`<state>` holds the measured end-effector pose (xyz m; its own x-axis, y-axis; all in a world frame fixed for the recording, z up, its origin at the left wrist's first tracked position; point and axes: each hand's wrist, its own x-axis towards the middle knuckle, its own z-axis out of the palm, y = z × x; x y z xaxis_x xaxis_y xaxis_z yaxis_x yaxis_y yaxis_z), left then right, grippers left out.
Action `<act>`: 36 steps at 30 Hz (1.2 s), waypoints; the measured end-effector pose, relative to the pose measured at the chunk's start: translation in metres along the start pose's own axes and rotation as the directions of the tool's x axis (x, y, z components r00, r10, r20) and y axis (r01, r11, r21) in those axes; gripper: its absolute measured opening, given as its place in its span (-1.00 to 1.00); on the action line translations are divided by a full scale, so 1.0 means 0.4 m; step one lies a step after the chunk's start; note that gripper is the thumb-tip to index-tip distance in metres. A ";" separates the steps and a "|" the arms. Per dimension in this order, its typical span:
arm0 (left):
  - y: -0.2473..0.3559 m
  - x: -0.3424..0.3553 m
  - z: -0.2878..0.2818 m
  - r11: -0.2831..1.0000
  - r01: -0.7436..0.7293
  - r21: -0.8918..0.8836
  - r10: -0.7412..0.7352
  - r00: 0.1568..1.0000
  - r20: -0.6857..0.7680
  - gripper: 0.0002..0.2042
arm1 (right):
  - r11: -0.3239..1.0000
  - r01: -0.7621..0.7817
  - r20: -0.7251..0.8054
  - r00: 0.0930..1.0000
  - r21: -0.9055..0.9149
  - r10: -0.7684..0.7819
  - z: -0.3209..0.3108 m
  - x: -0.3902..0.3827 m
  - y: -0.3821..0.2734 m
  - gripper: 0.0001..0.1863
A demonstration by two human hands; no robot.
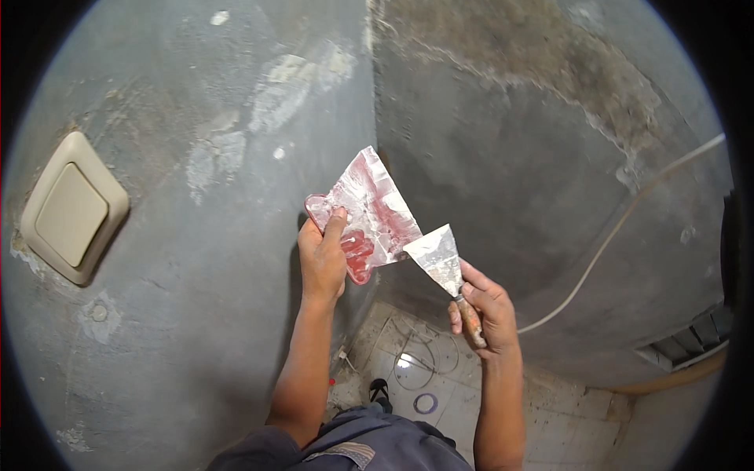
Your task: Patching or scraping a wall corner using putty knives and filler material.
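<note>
My left hand grips a red plastic spreader by its handle end, thumb pressed on the upper face. White filler is smeared over much of that face. In my right hand is a putty knife, held by its worn wooden handle, with fingers wrapped round it. Its flared metal blade carries whitish residue. One corner of the blade meets, or nearly meets, the spreader's lower right corner. Both tools are held up in front of the wall corner.
A beige switch sits on the grey left wall, which has pale patches. A whitish cable curves along the right wall, whose upper surface is peeling. On the tiled floor lie a wire coil and a purple ring.
</note>
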<state>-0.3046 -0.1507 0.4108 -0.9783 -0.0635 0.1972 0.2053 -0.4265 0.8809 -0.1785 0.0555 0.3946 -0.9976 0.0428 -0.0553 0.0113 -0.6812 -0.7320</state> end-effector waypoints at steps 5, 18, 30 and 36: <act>-0.051 -0.059 0.001 1.000 0.013 -0.025 -0.011 0.997 0.070 -0.81 | 0.994 -0.013 -0.069 0.998 -0.106 0.006 -0.094 -0.063 0.058 -0.52; -0.074 -0.350 0.020 0.898 -0.152 0.412 0.015 0.948 0.317 -0.76 | 0.991 -0.117 -0.032 0.992 0.071 0.119 -0.157 -0.213 0.018 -0.42; -0.053 -0.434 -0.033 0.552 -0.683 0.479 0.202 0.666 0.718 -0.74 | 0.988 -0.148 0.202 0.970 0.055 0.134 -0.169 -0.257 -0.059 -0.41; -0.098 -0.401 -0.043 0.858 -0.006 0.513 -0.099 0.979 0.177 -0.80 | 0.998 -0.002 0.025 1.000 -0.068 0.003 -0.183 -0.250 -0.022 -0.46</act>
<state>-0.1562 -0.1393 0.3374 -0.9733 0.1402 0.1819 0.1964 0.0975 0.9757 -0.0740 0.1106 0.3568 -0.9989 0.0224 -0.0408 0.0176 -0.6299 -0.7765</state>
